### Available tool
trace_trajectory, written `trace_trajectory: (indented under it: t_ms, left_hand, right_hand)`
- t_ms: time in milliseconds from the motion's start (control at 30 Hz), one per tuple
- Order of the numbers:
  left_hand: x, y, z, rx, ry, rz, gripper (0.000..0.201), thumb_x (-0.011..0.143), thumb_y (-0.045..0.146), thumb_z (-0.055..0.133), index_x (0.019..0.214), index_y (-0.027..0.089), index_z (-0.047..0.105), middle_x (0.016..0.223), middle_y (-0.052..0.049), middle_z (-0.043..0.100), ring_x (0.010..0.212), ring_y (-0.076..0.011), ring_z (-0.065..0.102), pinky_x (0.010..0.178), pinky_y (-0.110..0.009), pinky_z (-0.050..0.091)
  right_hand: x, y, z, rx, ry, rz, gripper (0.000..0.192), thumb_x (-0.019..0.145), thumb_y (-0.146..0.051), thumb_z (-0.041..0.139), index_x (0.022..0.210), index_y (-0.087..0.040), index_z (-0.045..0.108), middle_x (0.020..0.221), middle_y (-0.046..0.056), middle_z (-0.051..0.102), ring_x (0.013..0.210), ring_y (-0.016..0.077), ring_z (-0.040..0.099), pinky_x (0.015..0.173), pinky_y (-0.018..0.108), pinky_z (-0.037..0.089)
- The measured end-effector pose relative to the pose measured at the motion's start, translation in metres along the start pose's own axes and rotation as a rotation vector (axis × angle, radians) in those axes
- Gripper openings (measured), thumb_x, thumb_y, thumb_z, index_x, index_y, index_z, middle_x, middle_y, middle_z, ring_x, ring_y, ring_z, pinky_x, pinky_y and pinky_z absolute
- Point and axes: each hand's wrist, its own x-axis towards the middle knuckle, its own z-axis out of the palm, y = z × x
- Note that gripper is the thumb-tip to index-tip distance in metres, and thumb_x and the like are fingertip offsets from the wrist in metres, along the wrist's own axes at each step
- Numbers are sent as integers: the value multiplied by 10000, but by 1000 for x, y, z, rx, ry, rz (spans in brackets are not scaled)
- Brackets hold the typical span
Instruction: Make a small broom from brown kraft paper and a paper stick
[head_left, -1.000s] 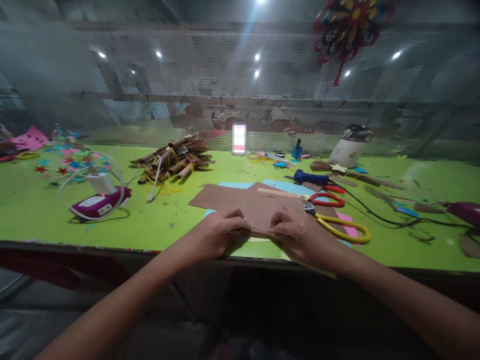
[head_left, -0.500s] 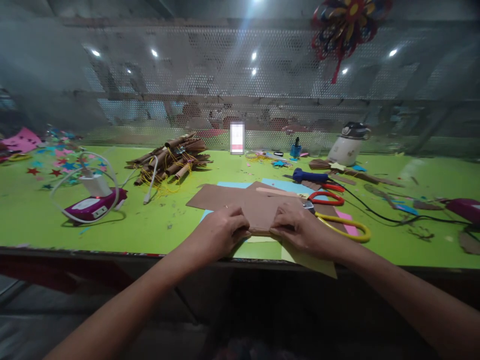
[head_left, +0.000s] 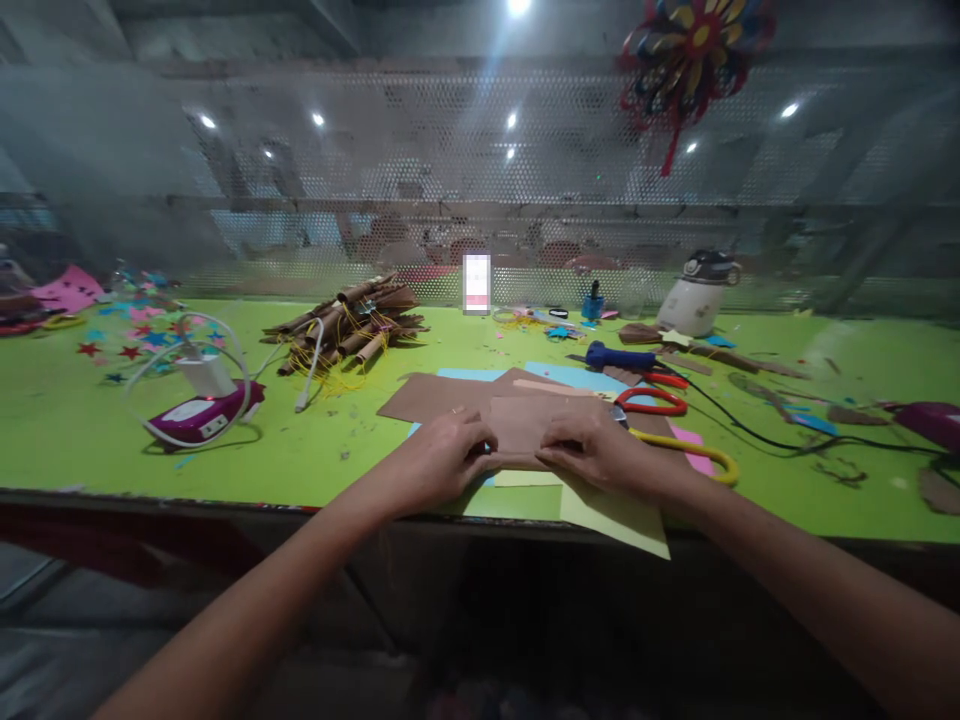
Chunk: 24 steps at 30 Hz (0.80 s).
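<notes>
Indoors, a long table (head_left: 90, 430) covered in flat lime-green sheeting ran the width of the view, backed by a perforated metal screen (head_left: 420, 160) that caught the glare of ceiling lamps. A multicoloured paper pinwheel (head_left: 694, 45) hung above the right half. At the near edge, the left hand (head_left: 442, 462) and the right hand (head_left: 596, 452) pressed on a matte brown card sheet (head_left: 521, 425), the fingers curled down over its near edge at either end, where it appeared rolled or folded; whether they pinched it or only pressed it could not be told. The sheet lay flat on blue paper (head_left: 559, 373) and a pale yellow-green sheet (head_left: 622, 515) that overhung the table's front edge. Just right of the right hand lay yellow-handled scissors (head_left: 686, 452) and, beyond them, red-handled scissors (head_left: 652, 400), both with glossy looped grips. A blue glue gun (head_left: 619, 355) trailed a black cord across the table. Farther back, a heap of rolled brown card tubes (head_left: 349, 320) with yellow threads sat left of centre. To the left, a magenta power strip (head_left: 202, 415) carried a white charger ringed by its looped cable, with small foam stars (head_left: 139, 335) scattered behind. A white rounded jug (head_left: 697, 295) with a dark lid stood at the back right.
</notes>
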Motion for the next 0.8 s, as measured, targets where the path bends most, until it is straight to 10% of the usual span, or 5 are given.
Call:
trace_trajectory:
  t_ms: [800]
  left_hand:
    - [-3,3,15,-5,84,-58,262,878,286,506,966,153,714,849,-94,608,785,-182,562,674,-272,424]
  right_hand:
    - [-13,0,-30,-9,-77,5,215,878,-262,530,902,-159,717,860,50,722,747,152,626,623,213,435]
